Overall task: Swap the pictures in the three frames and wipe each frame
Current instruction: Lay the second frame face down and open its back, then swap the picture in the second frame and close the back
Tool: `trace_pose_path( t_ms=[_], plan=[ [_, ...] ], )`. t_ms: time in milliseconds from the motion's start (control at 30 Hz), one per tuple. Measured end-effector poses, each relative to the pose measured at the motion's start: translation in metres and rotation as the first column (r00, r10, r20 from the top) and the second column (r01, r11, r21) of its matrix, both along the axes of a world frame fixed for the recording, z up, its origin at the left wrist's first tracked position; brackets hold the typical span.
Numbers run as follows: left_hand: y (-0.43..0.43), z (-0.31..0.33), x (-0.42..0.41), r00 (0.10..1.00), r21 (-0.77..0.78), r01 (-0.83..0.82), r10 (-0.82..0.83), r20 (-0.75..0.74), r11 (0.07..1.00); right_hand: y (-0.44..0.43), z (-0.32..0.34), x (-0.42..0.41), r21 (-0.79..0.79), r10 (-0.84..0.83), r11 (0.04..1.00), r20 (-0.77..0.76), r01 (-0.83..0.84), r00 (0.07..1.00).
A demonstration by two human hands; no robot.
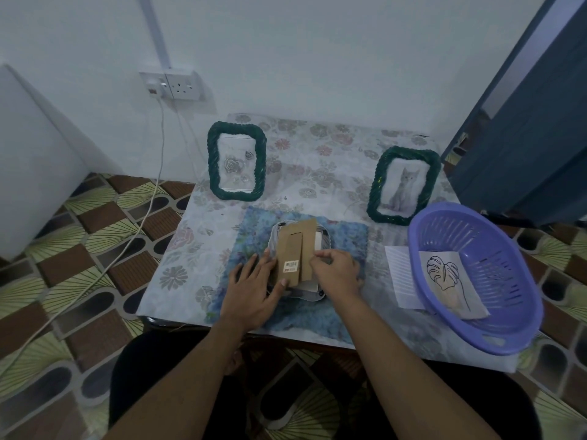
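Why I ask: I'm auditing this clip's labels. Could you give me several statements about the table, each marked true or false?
1. The rose frame and the cat frame, both green, stand upright on the table. True.
2. The cat frame stands left of the rose frame. False: it stands to the right.
3. The third frame lies face down on the blue cloth, cardboard back up. True.
4. The purple basket holds nothing. False: a leaf drawing lies in it.
5. The right hand pinches the cardboard back's edge; the left hand rests at its left side. True.
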State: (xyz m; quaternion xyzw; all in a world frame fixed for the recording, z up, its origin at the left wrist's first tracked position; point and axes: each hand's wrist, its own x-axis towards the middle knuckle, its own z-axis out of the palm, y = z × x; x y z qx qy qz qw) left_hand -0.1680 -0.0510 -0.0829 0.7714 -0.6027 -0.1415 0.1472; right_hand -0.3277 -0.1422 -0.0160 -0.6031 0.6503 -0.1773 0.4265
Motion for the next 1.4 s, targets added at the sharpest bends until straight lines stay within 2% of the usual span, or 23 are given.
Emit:
trace_pose_path(
  t_ms=[133, 200, 267, 400, 467, 567, 667, 767, 867, 1000, 1167, 1400],
  plan=[
    [0.001, 0.001, 0.0, 1.0, -0.01, -0.005, 0.005, -0.015, 1.0, -0.002, -0.003, 0.009, -0.019, 0.023, 1.0, 0.007, -0.023, 1.0],
    [0.001, 0.002, 0.0, 0.999, -0.019, -0.008, 0.007, -0.045, 1.0, -0.003, -0.005, 0.011, -0.022, 0.017, 1.0, 0.125, -0.015, 0.992],
    [0.0, 0.003, 0.002, 0.993, -0.043, -0.027, 0.022, -0.116, 0.999, -0.001, -0.003, 0.012, 0.014, -0.016, 1.0, 0.246, 0.013, 0.969],
    [-0.002, 0.007, 0.006, 0.952, -0.035, -0.096, 0.082, -0.295, 0.995, 0.001, -0.004, 0.016, -0.019, -0.054, 0.998, 0.307, 0.063, 0.95],
    [-0.003, 0.012, 0.009, 0.911, -0.01, -0.129, 0.115, -0.396, 0.992, 0.002, -0.003, 0.018, -0.021, -0.068, 0.997, 0.329, 0.08, 0.942],
    [-0.002, 0.02, 0.013, 0.778, -0.05, -0.215, 0.14, -0.613, 0.975, 0.005, 0.003, 0.022, -0.024, -0.058, 0.997, 0.394, 0.073, 0.917],
    [0.004, 0.032, 0.017, 0.723, -0.114, -0.319, 0.163, -0.671, 0.941, 0.009, 0.006, 0.034, -0.03, -0.03, 0.998, 0.423, 0.047, 0.906],
    [0.012, 0.038, 0.03, 0.719, -0.161, -0.44, 0.239, -0.652, 0.883, 0.015, 0.004, 0.054, -0.034, 0.017, 0.999, 0.417, -0.003, 0.909],
    [0.018, 0.037, 0.053, 0.701, -0.118, -0.506, 0.328, -0.633, 0.855, 0.027, 0.002, 0.075, -0.007, 0.08, 0.996, 0.41, -0.085, 0.909],
    [0.028, 0.032, 0.085, 0.751, -0.066, -0.558, 0.47, -0.464, 0.827, 0.042, -0.004, 0.109, 0.113, 0.129, 0.975, 0.426, -0.194, 0.895],
    [0.034, 0.023, 0.11, 0.829, -0.039, -0.51, 0.48, -0.287, 0.859, 0.053, -0.002, 0.132, 0.236, 0.245, 0.911, 0.352, -0.338, 0.904],
    [0.036, 0.015, 0.115, 0.88, -0.009, -0.466, 0.462, -0.111, 0.885, 0.062, -0.007, 0.143, 0.143, 0.378, 0.901, 0.204, -0.41, 0.903]
  ],
)
